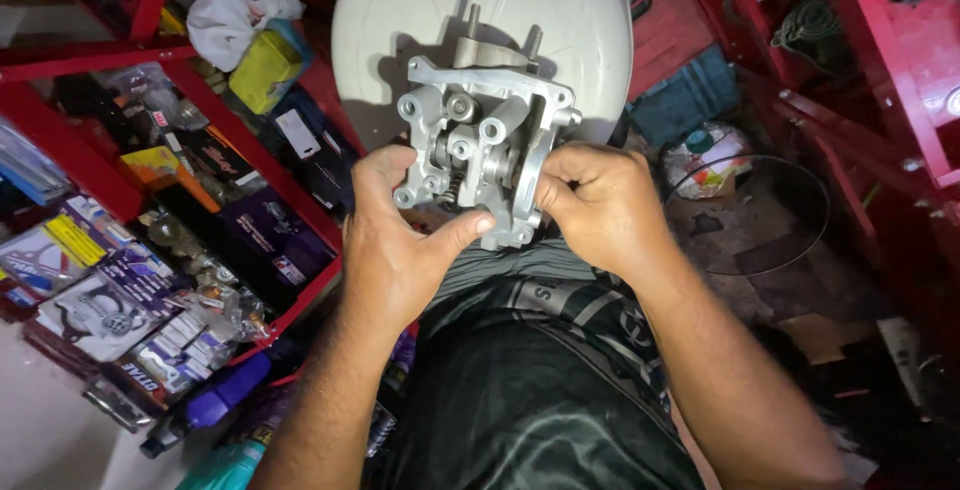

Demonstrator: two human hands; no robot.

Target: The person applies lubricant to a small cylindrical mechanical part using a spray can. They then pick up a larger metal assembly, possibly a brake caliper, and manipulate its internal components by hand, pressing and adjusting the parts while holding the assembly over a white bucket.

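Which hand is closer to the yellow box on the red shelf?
Left. The left hand grips the grey metal engine part on the yellow box's side; the right hand grips its far side.

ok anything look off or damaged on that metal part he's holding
Nothing stands out. The metal part looks whole, held in both hands over a white stool. Only the shelves look cluttered.

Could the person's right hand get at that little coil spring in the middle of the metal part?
Probably yes. The right hand already grips the grey metal part at its side, and the spring sits exposed on the front, though the left hand and its thumb lie close below.
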